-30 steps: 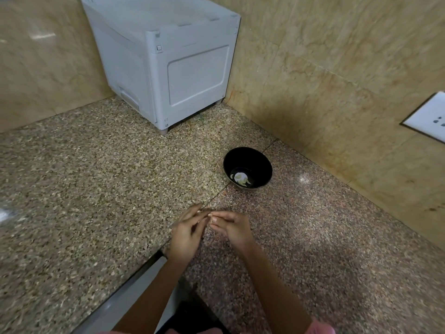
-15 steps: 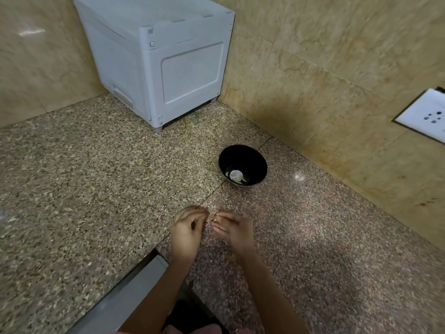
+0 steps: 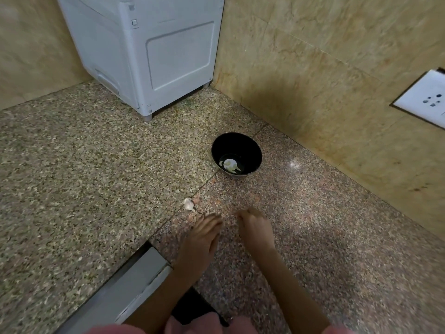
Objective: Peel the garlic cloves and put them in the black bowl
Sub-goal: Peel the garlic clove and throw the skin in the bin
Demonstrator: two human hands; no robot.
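Note:
The black bowl (image 3: 250,150) stands on the granite counter near the right wall, with peeled white garlic (image 3: 230,164) at its bottom. A pale garlic clove with papery skin (image 3: 189,204) lies on the counter, just beyond my left fingertips. My left hand (image 3: 202,237) lies low over the counter, fingers stretched forward and holding nothing. A short gap to its right, my right hand (image 3: 255,227) has its fingers curled under, closed on the small clove it was working on. That clove is hidden inside the fingers.
A white box-shaped appliance (image 3: 154,51) stands in the back corner. Tan marble walls run behind and along the right, with a white socket plate (image 3: 426,100) on the right wall. A grey metal sink edge (image 3: 134,280) sits at the counter's front left.
My hands were together, pinching a clove between the fingertips. They have drawn apart and back toward me, the left hand has let go, and a skinned clove now shows on the counter.

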